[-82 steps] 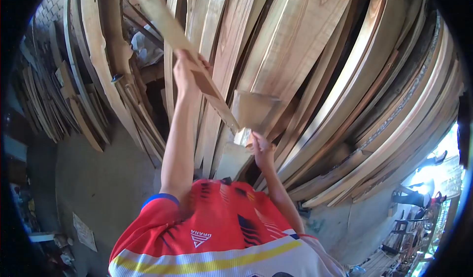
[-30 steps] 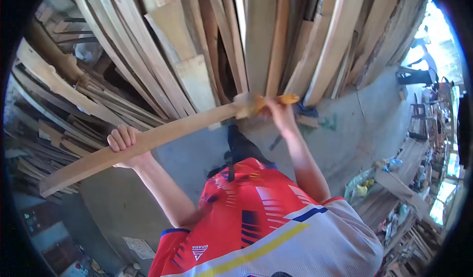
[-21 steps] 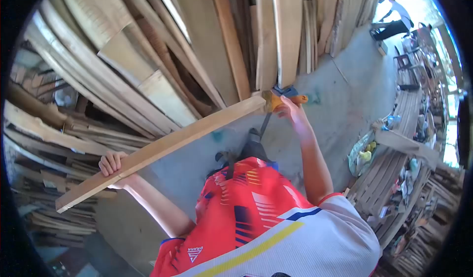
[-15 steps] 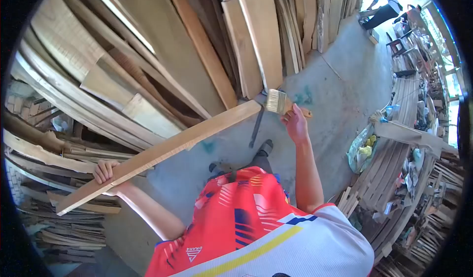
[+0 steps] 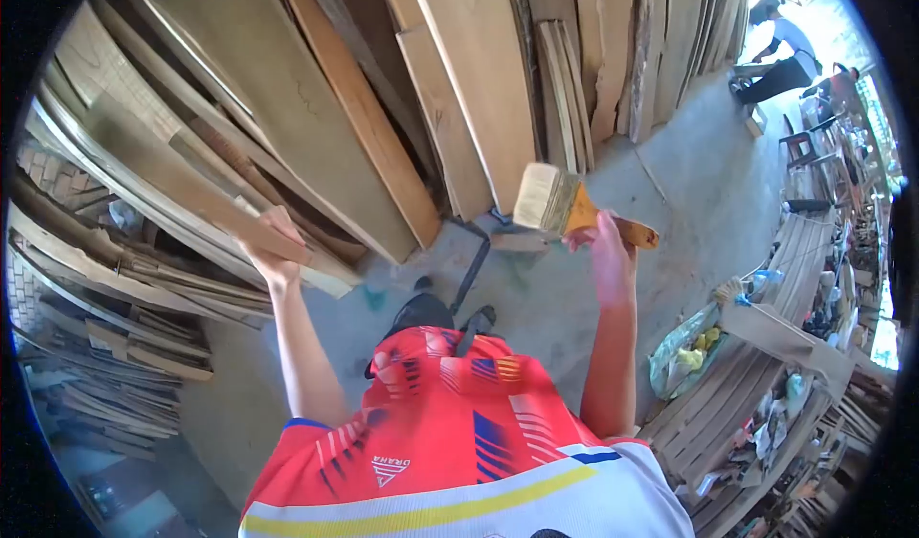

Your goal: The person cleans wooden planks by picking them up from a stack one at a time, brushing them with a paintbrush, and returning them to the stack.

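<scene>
My left hand (image 5: 276, 248) grips a wooden board (image 5: 215, 208) close to its near end. The board slants up and left, in front of the planks leaning at the left, and its far part blurs into them. In my right hand (image 5: 609, 260) is a wide flat paintbrush (image 5: 574, 203), held by its orange-brown wooden handle. Its pale bristles point left, toward the leaning planks, and touch nothing that I can see.
Tall planks (image 5: 469, 98) lean in a row ahead. A dark bent bar (image 5: 472, 270) lies on the concrete floor (image 5: 661, 203) by my feet. On the right, a green plastic bag (image 5: 684, 356) lies beside stacked slats (image 5: 718, 394). Far right, a person (image 5: 790, 55) bends over.
My left hand has swung the board from lying across in front of me to slanting up-left. The paintbrush has moved slightly right and nearer, away from the board.
</scene>
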The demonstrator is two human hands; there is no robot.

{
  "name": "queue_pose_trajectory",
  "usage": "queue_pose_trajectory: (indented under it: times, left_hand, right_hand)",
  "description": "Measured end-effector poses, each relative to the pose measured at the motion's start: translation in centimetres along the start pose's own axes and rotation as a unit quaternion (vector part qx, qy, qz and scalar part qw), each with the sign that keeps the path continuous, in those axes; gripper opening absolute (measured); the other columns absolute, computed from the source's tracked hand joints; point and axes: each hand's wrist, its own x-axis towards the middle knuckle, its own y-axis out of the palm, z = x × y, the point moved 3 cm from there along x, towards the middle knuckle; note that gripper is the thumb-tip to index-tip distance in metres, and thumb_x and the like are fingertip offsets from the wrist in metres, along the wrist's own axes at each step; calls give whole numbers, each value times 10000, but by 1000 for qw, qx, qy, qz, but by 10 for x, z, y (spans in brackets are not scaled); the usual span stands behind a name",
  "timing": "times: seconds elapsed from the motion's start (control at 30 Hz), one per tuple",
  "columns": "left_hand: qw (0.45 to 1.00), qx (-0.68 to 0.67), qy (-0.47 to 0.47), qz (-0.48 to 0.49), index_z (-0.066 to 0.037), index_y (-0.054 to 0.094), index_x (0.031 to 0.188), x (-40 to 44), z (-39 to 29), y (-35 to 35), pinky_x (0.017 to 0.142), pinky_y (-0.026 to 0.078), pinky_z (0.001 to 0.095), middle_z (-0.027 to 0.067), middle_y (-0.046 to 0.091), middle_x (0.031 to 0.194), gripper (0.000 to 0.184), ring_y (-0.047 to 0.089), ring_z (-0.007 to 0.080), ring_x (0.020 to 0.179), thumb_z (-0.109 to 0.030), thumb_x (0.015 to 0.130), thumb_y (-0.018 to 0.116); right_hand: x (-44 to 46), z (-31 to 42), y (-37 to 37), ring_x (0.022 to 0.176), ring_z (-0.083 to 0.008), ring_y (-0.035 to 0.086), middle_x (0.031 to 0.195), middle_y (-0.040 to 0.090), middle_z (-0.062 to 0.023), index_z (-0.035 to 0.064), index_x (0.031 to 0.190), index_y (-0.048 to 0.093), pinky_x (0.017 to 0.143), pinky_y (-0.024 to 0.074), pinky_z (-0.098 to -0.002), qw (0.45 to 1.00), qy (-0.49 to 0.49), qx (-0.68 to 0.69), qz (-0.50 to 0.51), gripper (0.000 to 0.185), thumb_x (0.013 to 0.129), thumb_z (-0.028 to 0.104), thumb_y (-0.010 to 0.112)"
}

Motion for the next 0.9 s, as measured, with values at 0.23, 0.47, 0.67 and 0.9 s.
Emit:
queue_pose_trajectory:
  times: [0.23,0.47,0.67,0.9]
  left_hand:
    - [855,446,-29,265,-41,476,514,28,20,63,451,378,392,108,478,467,722,500,277,432,-657,854,637]
    - [766,505,-10,399,-72,501,498,31,90,102,489,430,452,126,506,507,702,551,356,496,-695,739,719]
    - [830,324,-60,451,-63,485,516,53,142,160,472,400,434,110,477,504,614,547,343,496,-540,826,715]
    - [811,317,-192,454,-24,543,560,57,171,245,560,421,488,177,508,551,606,540,410,551,-529,882,634]
  right_hand:
    - [73,39,5,668,-214,645,789,680,-143,12,975,612,591,482,-336,999,-44,16,14,252,991,258,560]
    - [146,34,-8,641,-108,606,740,670,-42,27,925,660,574,450,-270,977,29,-204,57,186,966,207,637]
    - [196,57,-38,683,-141,616,782,647,-57,-8,1023,622,597,463,-289,993,36,58,-99,228,941,203,655]
    - [239,74,-76,713,-113,606,803,631,-30,35,971,618,551,425,-288,996,20,-81,-14,145,962,178,635]
